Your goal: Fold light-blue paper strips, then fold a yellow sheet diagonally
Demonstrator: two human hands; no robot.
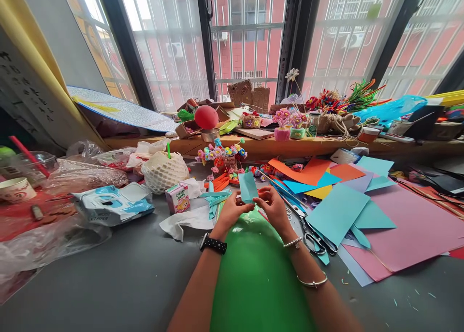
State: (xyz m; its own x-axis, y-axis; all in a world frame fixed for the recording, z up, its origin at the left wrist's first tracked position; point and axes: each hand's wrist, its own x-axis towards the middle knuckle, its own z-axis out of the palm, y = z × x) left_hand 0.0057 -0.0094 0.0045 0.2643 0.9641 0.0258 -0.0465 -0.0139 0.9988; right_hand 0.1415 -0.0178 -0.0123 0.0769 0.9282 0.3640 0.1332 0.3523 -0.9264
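A small piece of light blue paper point(248, 187) is held upright between both hands, its lower edge pinched by the fingertips. My left hand point(232, 210), with a black dotted watch strap at the wrist, grips its lower left side. My right hand point(272, 207), wearing bracelets, closes on the lower right corner. Below the hands and between the forearms lies a large, shiny green balloon point(259, 274). Just left of the hands sit several light blue paper strips point(213, 204). Scissors point(314, 238) rest on the table to the right of my right hand.
Coloured paper sheets point(413, 221) spread across the right side. A wet-wipe pack point(112, 204), a small pink box point(178, 198) and a net-wrapped coconut point(165, 172) stand left. Behind the hands is a pompom flower basket point(229, 164). A red balloon point(206, 117) and crafts line the windowsill point(163, 144).
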